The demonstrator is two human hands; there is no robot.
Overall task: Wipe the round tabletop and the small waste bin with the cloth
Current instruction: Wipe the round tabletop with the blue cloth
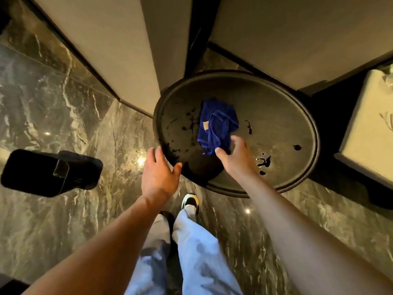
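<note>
Cloth (218,126) lies crumpled on the tabletop (276,116), near its middle, among dark spots. Right hand (235,158) is over the tabletop with spread fingers touching the cloth's near edge, not clenched on it; left hand (158,175) is open and empty at the tabletop's near-left rim. Bin (51,173) stands on the floor well left of the tabletop, apart from both hands.

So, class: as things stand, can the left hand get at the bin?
Probably yes. The left hand is open and empty at the tabletop edge, and only bare floor lies between it and the bin, though some bending looks needed.
</note>
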